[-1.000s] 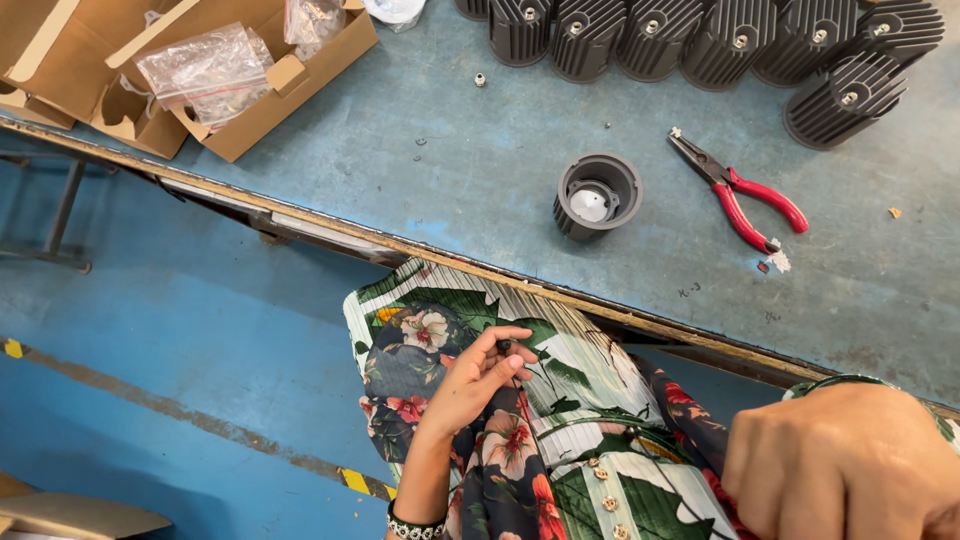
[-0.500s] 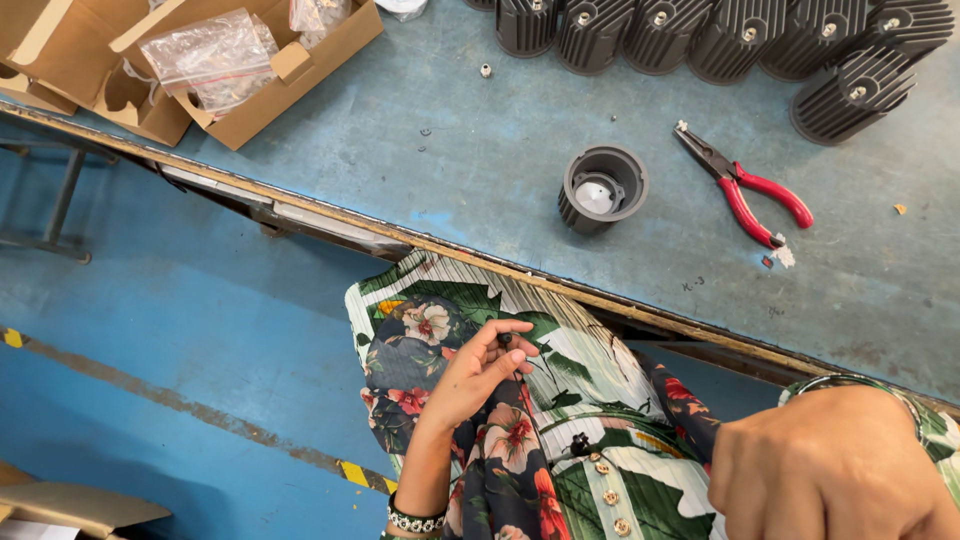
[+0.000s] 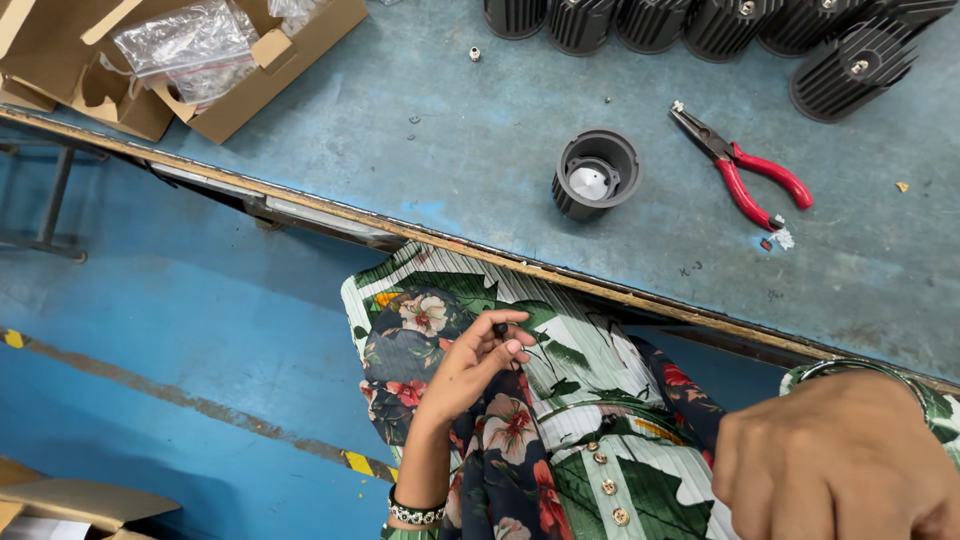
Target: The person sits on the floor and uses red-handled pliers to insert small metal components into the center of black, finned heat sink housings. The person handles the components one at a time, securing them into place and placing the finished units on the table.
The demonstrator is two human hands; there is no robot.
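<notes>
Left hand: the left hand (image 3: 472, 368) is raised over the lap, thumb and forefinger pinching a small black part (image 3: 499, 328); the other fingers curl loosely beside it.
Small black part: held clear of the tabletop, just above the floral garment (image 3: 560, 440), too small to tell its kind.
Right hand: the right hand (image 3: 835, 460) sits low at the right edge, close to the camera, fingers curled inward into a loose fist; whether it holds anything cannot be told.
Wrist: a beaded bracelet (image 3: 415, 515) circles the left wrist.
Tabletop: the blue-grey tabletop (image 3: 480, 170) lies beyond the lap, well apart from both hands.
On the tabletop: a dark round housing (image 3: 595, 175) stands open-side up with a pale disc inside; red-handled pliers (image 3: 745, 170) lie to its right.
Far edge: a row of black finned cylinders (image 3: 700, 25) lines the top.
Upper left: open cardboard boxes (image 3: 190, 70) hold clear plastic bags (image 3: 185, 45).
</notes>
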